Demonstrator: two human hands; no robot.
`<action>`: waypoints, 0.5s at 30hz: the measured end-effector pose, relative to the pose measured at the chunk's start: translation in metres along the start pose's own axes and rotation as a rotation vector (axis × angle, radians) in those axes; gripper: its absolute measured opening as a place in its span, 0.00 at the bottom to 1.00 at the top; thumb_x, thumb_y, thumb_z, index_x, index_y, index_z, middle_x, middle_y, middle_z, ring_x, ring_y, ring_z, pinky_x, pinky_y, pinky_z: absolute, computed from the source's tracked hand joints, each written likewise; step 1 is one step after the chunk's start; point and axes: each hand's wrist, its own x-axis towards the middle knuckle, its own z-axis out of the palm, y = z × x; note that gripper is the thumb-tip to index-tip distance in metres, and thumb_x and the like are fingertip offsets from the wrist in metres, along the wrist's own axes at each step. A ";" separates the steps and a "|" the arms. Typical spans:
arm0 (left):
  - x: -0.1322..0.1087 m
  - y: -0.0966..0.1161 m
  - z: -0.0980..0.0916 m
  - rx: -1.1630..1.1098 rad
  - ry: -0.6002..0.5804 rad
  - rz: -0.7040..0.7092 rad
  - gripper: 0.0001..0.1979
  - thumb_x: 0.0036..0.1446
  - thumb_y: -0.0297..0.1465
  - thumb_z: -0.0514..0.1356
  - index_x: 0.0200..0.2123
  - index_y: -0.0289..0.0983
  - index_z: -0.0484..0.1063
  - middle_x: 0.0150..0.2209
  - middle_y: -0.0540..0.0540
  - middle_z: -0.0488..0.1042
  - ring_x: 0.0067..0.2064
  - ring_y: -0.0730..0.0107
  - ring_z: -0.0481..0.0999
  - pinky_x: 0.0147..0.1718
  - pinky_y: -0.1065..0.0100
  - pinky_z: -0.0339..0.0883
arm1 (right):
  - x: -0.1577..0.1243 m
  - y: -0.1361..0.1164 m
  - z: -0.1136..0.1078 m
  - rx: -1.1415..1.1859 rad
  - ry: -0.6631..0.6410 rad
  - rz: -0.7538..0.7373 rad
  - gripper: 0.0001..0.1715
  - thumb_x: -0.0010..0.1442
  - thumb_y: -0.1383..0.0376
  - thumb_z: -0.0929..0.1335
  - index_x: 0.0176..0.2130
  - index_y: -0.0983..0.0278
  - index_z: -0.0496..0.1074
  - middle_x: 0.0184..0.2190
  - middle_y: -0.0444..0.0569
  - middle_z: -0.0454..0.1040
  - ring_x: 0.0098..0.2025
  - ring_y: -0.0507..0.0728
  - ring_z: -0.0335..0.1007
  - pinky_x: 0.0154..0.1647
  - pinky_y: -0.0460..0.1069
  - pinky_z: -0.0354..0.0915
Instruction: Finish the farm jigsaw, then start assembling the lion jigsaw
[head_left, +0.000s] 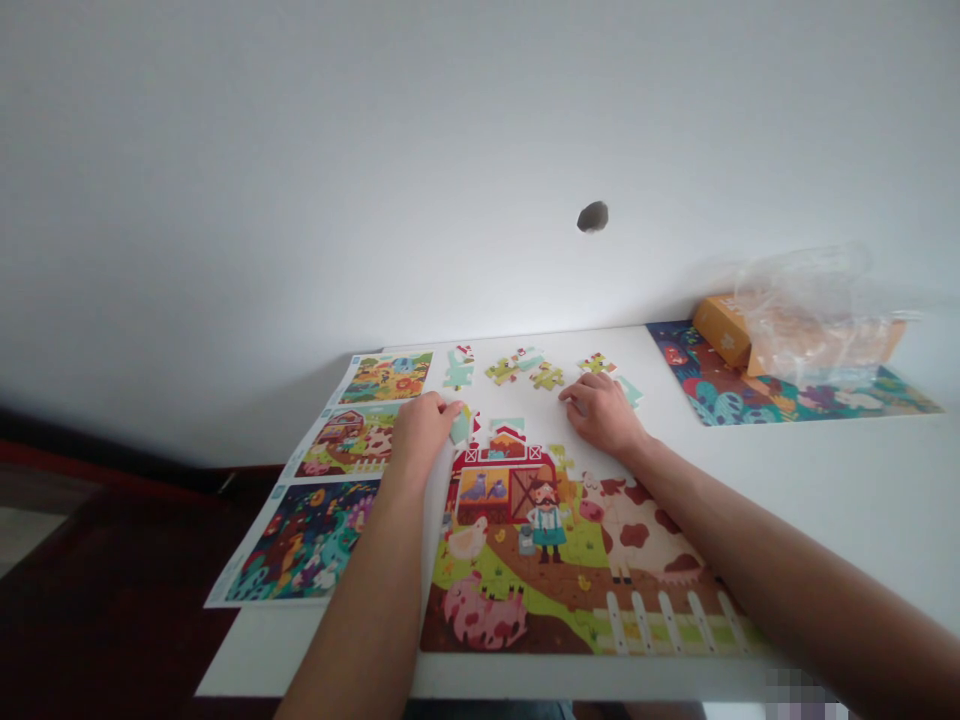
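Two hands are being kept low over a white table (825, 490). The left hand (424, 432) is being held narrow, with its fingertips (452, 408) touching a pale teal piece (460, 426) at the top edge of a part-built farm jigsaw (555, 560); whether that piece is being gripped cannot be told. The right hand (602, 412) is being rested in a loose curl on the table, just beyond the jigsaw's upper right side. Nothing is seen being held by it, though what lies beneath its fingers cannot be told. Several loose pieces (502, 372) are being left scattered just beyond the jigsaw, a few near the right hand. A barn, a farmer, a cow, a pig and a hen are being shown on the joined part, which is lying between the forearms. A printed picture sheet (304, 540) is lying just left of the jigsaw. Far to the right, a box (720, 330) and a plastic bag (817, 310) are being supported on a colourful sheet (750, 395).
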 end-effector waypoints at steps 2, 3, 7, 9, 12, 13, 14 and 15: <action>0.000 0.000 -0.001 0.023 -0.001 -0.001 0.19 0.57 0.45 0.57 0.20 0.40 0.72 0.22 0.44 0.76 0.26 0.60 0.74 0.24 0.66 0.56 | 0.000 0.000 0.000 0.004 0.000 0.001 0.14 0.60 0.68 0.65 0.41 0.60 0.78 0.40 0.52 0.74 0.46 0.61 0.65 0.47 0.55 0.59; 0.000 0.000 -0.002 0.029 -0.007 -0.002 0.20 0.57 0.46 0.57 0.19 0.41 0.71 0.21 0.44 0.75 0.26 0.60 0.74 0.24 0.66 0.56 | 0.000 0.000 0.000 0.007 0.001 0.003 0.14 0.60 0.68 0.65 0.41 0.60 0.78 0.40 0.52 0.74 0.46 0.61 0.65 0.47 0.55 0.58; 0.000 -0.001 -0.005 0.005 -0.043 -0.030 0.20 0.56 0.45 0.58 0.18 0.40 0.71 0.19 0.45 0.72 0.26 0.60 0.73 0.25 0.66 0.59 | 0.000 -0.001 0.000 0.012 -0.004 0.006 0.14 0.59 0.69 0.65 0.41 0.60 0.78 0.39 0.52 0.74 0.46 0.61 0.65 0.47 0.55 0.58; -0.001 -0.002 -0.006 -0.062 -0.032 0.017 0.15 0.55 0.42 0.59 0.23 0.40 0.75 0.25 0.46 0.75 0.30 0.61 0.74 0.30 0.65 0.64 | 0.000 -0.001 0.000 0.011 -0.003 0.009 0.14 0.60 0.69 0.65 0.41 0.60 0.78 0.39 0.52 0.74 0.46 0.61 0.65 0.47 0.55 0.58; -0.003 0.000 -0.006 -0.202 -0.066 0.237 0.10 0.54 0.37 0.61 0.37 0.40 0.79 0.39 0.45 0.77 0.41 0.61 0.76 0.43 0.63 0.68 | 0.000 -0.001 0.000 0.012 -0.001 0.008 0.14 0.60 0.68 0.65 0.41 0.60 0.78 0.39 0.52 0.74 0.46 0.61 0.65 0.47 0.55 0.58; -0.005 0.001 -0.006 -0.230 -0.100 0.307 0.12 0.54 0.37 0.62 0.41 0.41 0.79 0.42 0.45 0.76 0.45 0.60 0.75 0.47 0.62 0.67 | 0.000 -0.001 0.000 0.012 0.001 0.008 0.14 0.60 0.68 0.65 0.41 0.60 0.78 0.39 0.52 0.74 0.46 0.61 0.65 0.47 0.55 0.58; -0.006 0.002 -0.006 -0.244 -0.134 0.355 0.14 0.53 0.37 0.63 0.43 0.42 0.79 0.45 0.44 0.75 0.47 0.59 0.74 0.50 0.61 0.67 | 0.000 -0.001 0.000 0.011 0.002 0.007 0.14 0.60 0.68 0.65 0.41 0.60 0.78 0.39 0.52 0.74 0.46 0.61 0.65 0.47 0.55 0.58; -0.007 0.003 -0.005 -0.247 -0.160 0.380 0.15 0.53 0.38 0.64 0.44 0.42 0.80 0.46 0.44 0.74 0.48 0.58 0.73 0.52 0.60 0.66 | 0.000 -0.001 0.000 0.009 0.004 0.007 0.13 0.60 0.68 0.64 0.41 0.60 0.78 0.39 0.52 0.74 0.46 0.61 0.65 0.48 0.55 0.58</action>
